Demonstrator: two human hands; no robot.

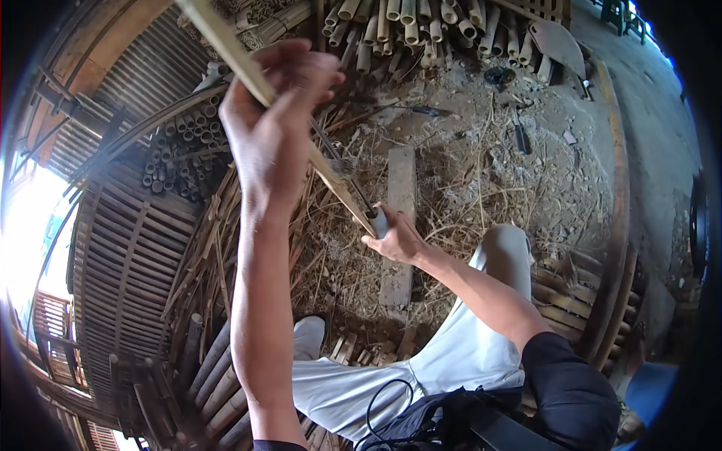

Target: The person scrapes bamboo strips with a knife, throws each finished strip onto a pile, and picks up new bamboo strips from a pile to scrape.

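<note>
A long, pale bamboo strip (227, 51) runs diagonally from the top left edge down toward my right hand. My left hand (274, 124) is around its upper part, with the strip passing between thumb and loosely curled fingers; the fingertips are slightly blurred. Lower down, my right hand (402, 239) is closed round the pale handle (380, 223) of a knife. The knife's thin dark blade (352, 183) points up and left, close alongside the strip. The strip's lower end reaches the right hand; whether those fingers touch it I cannot tell.
A wooden board (401, 173) lies on the littered ground ahead. A dark-handled tool (520, 135) rests to the right. Stacked bamboo poles (410, 19) fill the back, with more bamboo bundles (180, 146) at left. A slatted bamboo panel (124, 255) stands at far left.
</note>
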